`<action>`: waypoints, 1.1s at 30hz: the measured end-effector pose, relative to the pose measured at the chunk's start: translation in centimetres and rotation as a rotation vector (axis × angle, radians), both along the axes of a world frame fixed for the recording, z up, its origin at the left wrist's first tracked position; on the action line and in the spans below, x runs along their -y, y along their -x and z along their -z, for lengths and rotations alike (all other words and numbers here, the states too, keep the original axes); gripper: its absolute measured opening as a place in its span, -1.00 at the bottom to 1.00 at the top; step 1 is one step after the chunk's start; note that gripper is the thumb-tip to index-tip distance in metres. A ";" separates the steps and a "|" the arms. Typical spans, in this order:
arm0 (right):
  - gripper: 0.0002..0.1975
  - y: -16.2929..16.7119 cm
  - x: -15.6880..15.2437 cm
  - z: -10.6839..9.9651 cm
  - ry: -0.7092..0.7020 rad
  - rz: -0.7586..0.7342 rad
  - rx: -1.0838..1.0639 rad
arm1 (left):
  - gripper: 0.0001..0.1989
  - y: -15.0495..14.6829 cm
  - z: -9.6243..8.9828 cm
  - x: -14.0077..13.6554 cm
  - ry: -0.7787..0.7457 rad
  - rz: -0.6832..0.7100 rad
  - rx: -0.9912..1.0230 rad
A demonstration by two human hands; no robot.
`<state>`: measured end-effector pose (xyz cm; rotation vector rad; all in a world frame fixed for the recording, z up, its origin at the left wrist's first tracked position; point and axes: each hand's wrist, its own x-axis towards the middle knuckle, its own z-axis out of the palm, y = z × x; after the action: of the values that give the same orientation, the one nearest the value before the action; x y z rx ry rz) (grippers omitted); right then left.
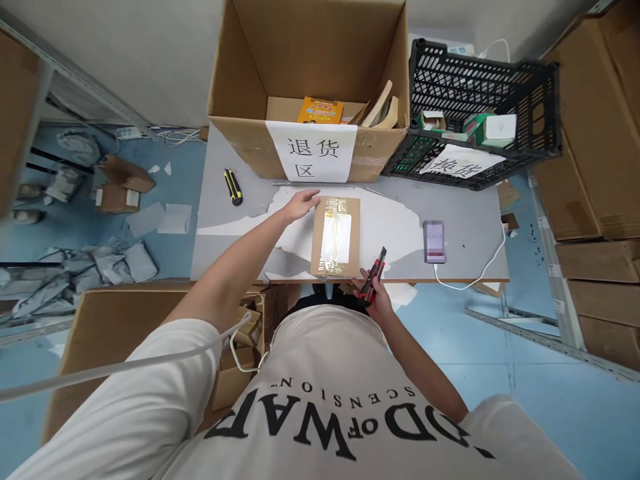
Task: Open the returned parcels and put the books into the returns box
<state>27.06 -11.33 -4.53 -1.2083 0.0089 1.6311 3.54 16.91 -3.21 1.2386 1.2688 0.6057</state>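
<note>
Right hand (379, 300) grips a red-and-black utility knife (374, 275). Left hand (301, 205), fingers outstretched, is at the far-left corner of the taped parcel (336, 237), which lies flat by the near edge of the table (470, 233)

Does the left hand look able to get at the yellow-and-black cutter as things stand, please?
Probably yes: the left hand seems only to touch the parcel, and nothing tall on the table blocks the way to the yellow-and-black cutter.
</note>
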 end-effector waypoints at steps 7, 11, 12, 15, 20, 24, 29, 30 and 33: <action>-0.68 1.7 -1.4 0.4 -0.020 0.046 0.020 | -0.59 -1.1 0.0 0.9 0.103 -0.031 0.108; -0.72 0.0 -2.6 0.0 -0.059 0.056 0.072 | -0.56 0.0 -0.4 1.4 0.043 -0.108 0.145; -0.72 -0.8 -3.3 -0.2 -0.079 0.051 0.091 | -0.56 0.6 -0.6 1.8 0.010 -0.139 0.146; -0.73 -3.3 -6.7 -1.0 -0.141 0.003 0.155 | -0.53 2.7 -1.4 4.1 -0.076 -0.257 0.103; -0.77 -5.8 -14.2 -2.0 -0.200 -0.131 0.253 | -0.44 4.5 -1.5 10.7 -0.050 -0.478 0.008; -0.81 -5.4 -18.3 -1.8 -0.246 -0.243 0.310 | -0.43 4.0 0.1 15.5 0.060 -0.562 0.054; -0.76 -4.6 -18.8 -1.0 -0.267 -0.250 0.368 | -0.49 4.4 0.6 17.3 0.072 -0.500 -0.182; -0.73 -4.8 -18.2 -1.0 -0.279 -0.244 0.386 | -0.49 4.6 0.3 17.1 0.027 -0.462 -0.265; -0.64 -6.3 -15.3 -1.4 -0.284 -0.259 0.516 | -0.31 4.8 -1.5 15.7 -0.202 -0.298 -0.466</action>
<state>33.34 3.98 -3.14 -1.4103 -0.7059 1.4290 -1.28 1.26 -1.72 1.4205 1.8404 0.6947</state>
